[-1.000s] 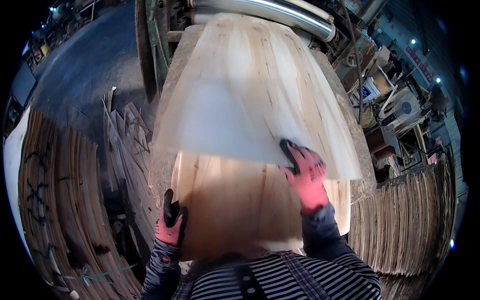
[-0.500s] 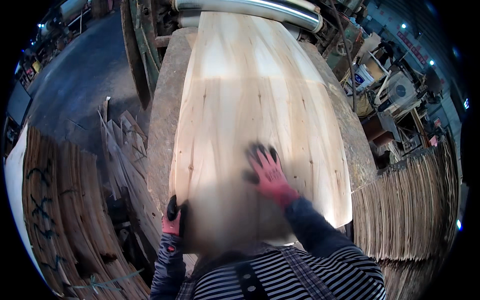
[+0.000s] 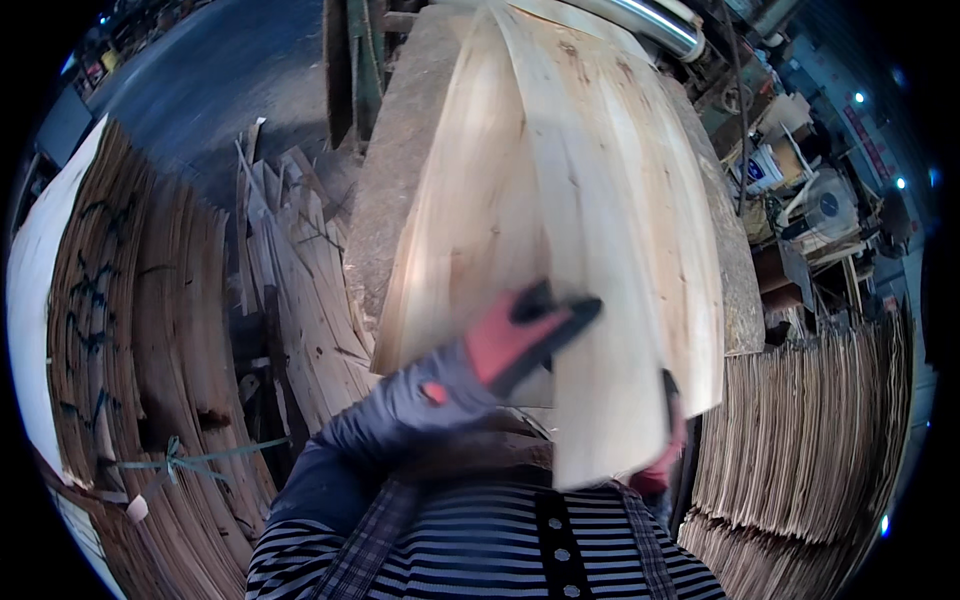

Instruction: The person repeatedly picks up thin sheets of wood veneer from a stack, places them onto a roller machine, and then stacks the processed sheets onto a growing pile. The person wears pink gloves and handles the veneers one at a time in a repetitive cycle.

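A pale wood veneer sheet [image 3: 605, 400] is raised at its near end and slants across other veneer [image 3: 475, 200] lying on the worktable. My right hand [image 3: 672, 455], in a red and black glove, grips the raised sheet's right edge; the sheet hides part of it. My left hand [image 3: 515, 335], gloved alike, reaches over from the left. Its dark fingertips overlap the left edge of the raised sheet. Motion smears them, so whether they pinch the wood is unclear.
Metal rollers [image 3: 655, 25] stand at the table's far end. Stacked veneer [image 3: 800, 430] rises at right, and a tied veneer bundle [image 3: 175, 330] at left. Loose wood strips [image 3: 300, 220] lean beside the stone-like tabletop [image 3: 395, 150]. A fan [image 3: 828, 203] stands at far right.
My left hand has come from the sheet's left edge to the middle. My right hand has left the surface for the right edge. One veneer sheet is now lifted and skewed; the view has shifted.
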Action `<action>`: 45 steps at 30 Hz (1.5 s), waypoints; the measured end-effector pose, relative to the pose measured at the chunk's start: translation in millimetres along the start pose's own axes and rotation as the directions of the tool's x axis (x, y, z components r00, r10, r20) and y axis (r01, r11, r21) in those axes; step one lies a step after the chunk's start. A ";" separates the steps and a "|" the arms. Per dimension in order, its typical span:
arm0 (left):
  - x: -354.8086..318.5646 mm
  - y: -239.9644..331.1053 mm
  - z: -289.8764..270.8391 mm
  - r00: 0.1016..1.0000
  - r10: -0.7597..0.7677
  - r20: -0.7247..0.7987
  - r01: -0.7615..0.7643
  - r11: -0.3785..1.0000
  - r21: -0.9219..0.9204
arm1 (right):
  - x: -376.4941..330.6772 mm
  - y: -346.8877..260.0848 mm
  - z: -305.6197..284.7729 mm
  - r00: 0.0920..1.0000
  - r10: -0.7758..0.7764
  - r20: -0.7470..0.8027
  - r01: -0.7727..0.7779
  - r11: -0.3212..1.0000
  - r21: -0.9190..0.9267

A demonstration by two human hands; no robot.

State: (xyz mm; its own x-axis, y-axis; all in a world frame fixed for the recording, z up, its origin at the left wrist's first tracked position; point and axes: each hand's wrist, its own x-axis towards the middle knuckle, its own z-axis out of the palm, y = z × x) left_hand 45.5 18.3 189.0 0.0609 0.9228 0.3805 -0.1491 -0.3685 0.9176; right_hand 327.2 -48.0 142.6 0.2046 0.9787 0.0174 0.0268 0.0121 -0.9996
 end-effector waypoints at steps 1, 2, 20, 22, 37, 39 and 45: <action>-1.1 18.1 -2.3 0.970 -0.223 0.093 0.235 0.961 -0.147 | -1.9 -4.5 -16.0 0.986 0.086 -0.144 -0.047 0.966 0.255; -1.1 34.7 -3.1 0.881 -0.419 0.217 0.467 0.844 -0.264 | -7.8 -11.2 -21.7 0.979 -0.168 -0.118 0.156 0.983 -0.099; -72.3 -151.1 -67.4 0.897 -0.440 -0.043 0.399 0.763 0.509 | 163.9 -62.2 61.9 0.744 -0.424 0.516 0.611 0.120 -0.783; -66.5 -129.2 -51.0 0.843 -0.474 -0.255 0.538 0.739 0.405 | 189.0 -60.6 80.3 0.765 -0.380 0.520 0.606 0.153 -0.780; -34.8 -106.9 -87.2 0.593 -0.621 -0.513 0.782 0.596 0.183 | 365.5 37.3 191.0 0.803 -0.369 0.469 0.549 0.149 -0.822; -35.1 -102.0 -91.4 0.719 -0.472 -0.510 0.683 0.616 0.393 | 342.2 21.7 198.7 0.780 -0.358 0.513 0.596 0.175 -0.784; -49.9 -131.8 -91.9 0.755 -0.483 -0.443 0.635 0.371 0.678 | 196.8 1.0 102.6 0.729 -0.210 0.652 0.682 0.308 -0.663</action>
State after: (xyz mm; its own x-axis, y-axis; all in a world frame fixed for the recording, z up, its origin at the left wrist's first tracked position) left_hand -28.6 31.2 38.4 -0.3194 0.9247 -0.2072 0.6522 0.3732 0.6598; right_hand 267.2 165.7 142.6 -0.4946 0.8441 0.2072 0.7966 0.5356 -0.2804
